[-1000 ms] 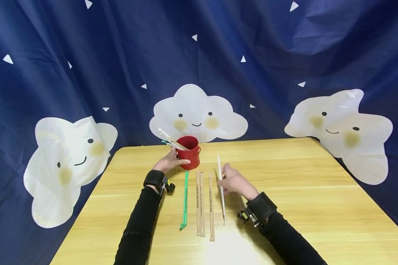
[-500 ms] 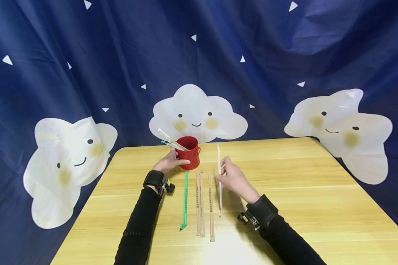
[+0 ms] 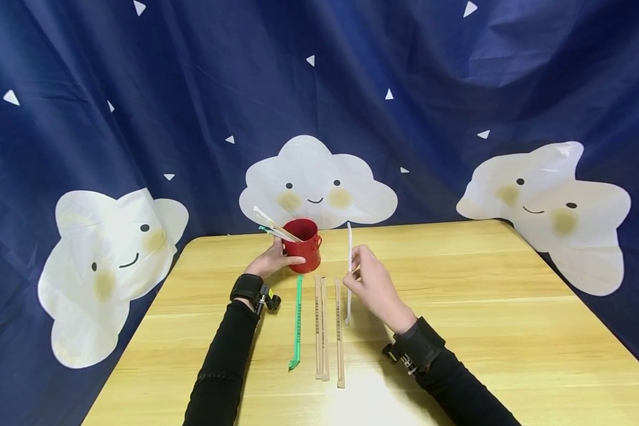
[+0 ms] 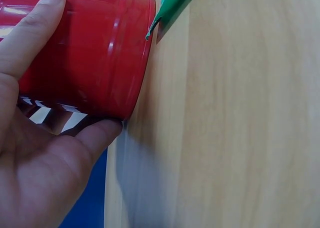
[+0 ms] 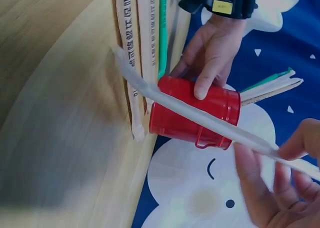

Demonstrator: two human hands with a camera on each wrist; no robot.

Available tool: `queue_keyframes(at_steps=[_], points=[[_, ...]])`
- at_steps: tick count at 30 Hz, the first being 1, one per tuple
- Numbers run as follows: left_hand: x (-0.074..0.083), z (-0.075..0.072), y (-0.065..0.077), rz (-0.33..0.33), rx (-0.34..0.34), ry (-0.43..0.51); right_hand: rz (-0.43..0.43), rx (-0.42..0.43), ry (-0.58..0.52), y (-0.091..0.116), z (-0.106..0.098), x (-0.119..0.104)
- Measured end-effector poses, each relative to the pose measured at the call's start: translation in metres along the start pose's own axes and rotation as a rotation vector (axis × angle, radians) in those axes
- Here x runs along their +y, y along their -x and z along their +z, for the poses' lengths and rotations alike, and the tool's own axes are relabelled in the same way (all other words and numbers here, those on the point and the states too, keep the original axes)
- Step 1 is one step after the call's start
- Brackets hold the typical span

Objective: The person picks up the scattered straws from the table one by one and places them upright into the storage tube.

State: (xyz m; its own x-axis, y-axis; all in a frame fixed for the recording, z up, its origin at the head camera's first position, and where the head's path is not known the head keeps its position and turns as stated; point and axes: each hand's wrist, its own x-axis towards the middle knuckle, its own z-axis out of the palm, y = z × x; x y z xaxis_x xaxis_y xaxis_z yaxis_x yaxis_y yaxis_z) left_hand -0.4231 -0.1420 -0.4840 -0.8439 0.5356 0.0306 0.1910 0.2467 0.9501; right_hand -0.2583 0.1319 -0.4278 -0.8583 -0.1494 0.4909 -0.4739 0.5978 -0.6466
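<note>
My left hand (image 3: pixel 268 260) grips the side of a small red metal bucket (image 3: pixel 305 251) that stands at the back of the table. In the left wrist view, thumb and fingers curl round its wall (image 4: pixel 95 48). Several wrapped straws (image 3: pixel 273 223) lean out over the bucket's left rim. Right of the bucket, my right hand (image 3: pixel 374 284) pinches a white wrapped straw (image 3: pixel 349 245) between thumb and fingers. It is raised off the table, near upright in the head view, and crosses in front of the bucket (image 5: pixel 172 120) in the right wrist view.
On the table (image 3: pixel 484 307), a green wrapped straw (image 3: pixel 298 319) and three brown paper-wrapped straws (image 3: pixel 339 337) lie side by side in front of the bucket. A blue curtain (image 3: pixel 431 71) with white clouds hangs behind the table's back edge.
My right hand has lifted the white straw up and away from me, moving it slightly left. The left hand and bucket have stayed in place.
</note>
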Motion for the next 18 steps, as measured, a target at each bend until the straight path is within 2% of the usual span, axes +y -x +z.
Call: queue_keyframes(at_steps=[4, 8, 18], points=[[0.0000, -0.0006, -0.0003, -0.004, -0.003, -0.004, -0.091, 0.065, 0.009, 0.0002, 0.0023, -0.0013], [0.0007, -0.0012, -0.0002, -0.010, 0.000, -0.008, -0.133, 0.104, -0.003, -0.0008, 0.0035, -0.0011], [0.0004, -0.0012, 0.0005, -0.009, -0.001, -0.006, -0.176, 0.105, -0.004, -0.0011, 0.0052, 0.0014]])
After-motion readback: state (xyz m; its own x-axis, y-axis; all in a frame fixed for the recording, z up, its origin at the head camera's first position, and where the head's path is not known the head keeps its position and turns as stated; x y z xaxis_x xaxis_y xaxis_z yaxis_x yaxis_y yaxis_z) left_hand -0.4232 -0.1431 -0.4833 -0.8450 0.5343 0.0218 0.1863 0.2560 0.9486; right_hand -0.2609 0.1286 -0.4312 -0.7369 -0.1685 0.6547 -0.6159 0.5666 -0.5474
